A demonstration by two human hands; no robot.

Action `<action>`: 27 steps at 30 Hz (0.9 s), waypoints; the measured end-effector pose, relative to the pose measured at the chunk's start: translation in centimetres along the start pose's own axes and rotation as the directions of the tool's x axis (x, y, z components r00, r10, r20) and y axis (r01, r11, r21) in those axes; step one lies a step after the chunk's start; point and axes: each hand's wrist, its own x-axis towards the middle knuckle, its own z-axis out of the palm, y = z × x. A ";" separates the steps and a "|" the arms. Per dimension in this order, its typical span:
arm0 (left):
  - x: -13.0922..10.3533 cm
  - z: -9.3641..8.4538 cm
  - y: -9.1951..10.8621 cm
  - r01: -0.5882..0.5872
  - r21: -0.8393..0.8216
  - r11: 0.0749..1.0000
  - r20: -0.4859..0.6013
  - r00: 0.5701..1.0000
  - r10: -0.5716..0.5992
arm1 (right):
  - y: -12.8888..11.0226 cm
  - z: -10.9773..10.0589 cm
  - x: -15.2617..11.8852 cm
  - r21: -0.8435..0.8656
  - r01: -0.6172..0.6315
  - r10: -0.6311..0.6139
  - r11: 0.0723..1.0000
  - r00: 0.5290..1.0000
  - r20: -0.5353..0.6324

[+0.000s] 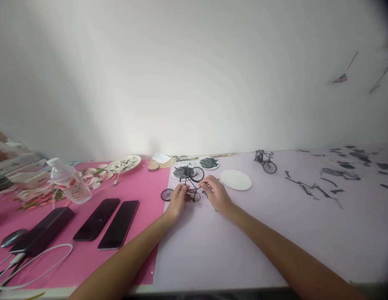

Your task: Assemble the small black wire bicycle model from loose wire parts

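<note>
Apparently I'm adjusting the bike: left hand gripping it, right hand near its frame, grasp unclear; next move likely needs steadiness.

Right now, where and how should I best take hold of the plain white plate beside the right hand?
The white plate is probably best taken by its near right rim, coming from the right, pinched from above and below. It lies flat, so the low edge offers the likely grip, and the right hand is close to its left side.
</note>
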 end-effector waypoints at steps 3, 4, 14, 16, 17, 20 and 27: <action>0.0 -0.1 -0.1 0.006 0.050 0.999 -0.006 1.000 -0.006 | 0.0 0.0 0.0 -0.003 -0.004 0.004 1.000 1.000 0.011; 0.0 -0.1 0.0 0.006 0.061 0.998 -0.005 1.000 -0.006 | 0.0 0.0 0.0 -0.005 -0.004 0.004 1.000 1.000 0.016; -0.4 0.1 0.5 0.002 0.111 0.994 -0.007 1.000 -0.002 | 0.0 0.0 0.1 -0.030 -0.001 0.002 1.000 1.000 0.019; -0.4 0.2 0.5 0.004 0.120 0.993 -0.013 1.000 -0.003 | 0.1 0.0 0.1 -0.027 0.008 -0.008 1.000 1.000 0.024; -0.4 0.2 0.5 0.002 0.125 0.992 -0.012 1.000 -0.001 | 0.2 0.0 0.1 -0.026 0.015 -0.014 1.000 1.000 0.025; -0.4 0.2 0.6 -0.005 0.132 0.991 -0.001 1.000 0.005 | 0.3 0.0 0.2 -0.023 0.047 -0.046 0.999 0.999 0.027; -0.4 0.2 0.5 0.012 0.105 0.994 -0.009 1.000 -0.011 | 0.1 0.0 0.4 0.000 0.078 -0.078 0.997 0.996 0.050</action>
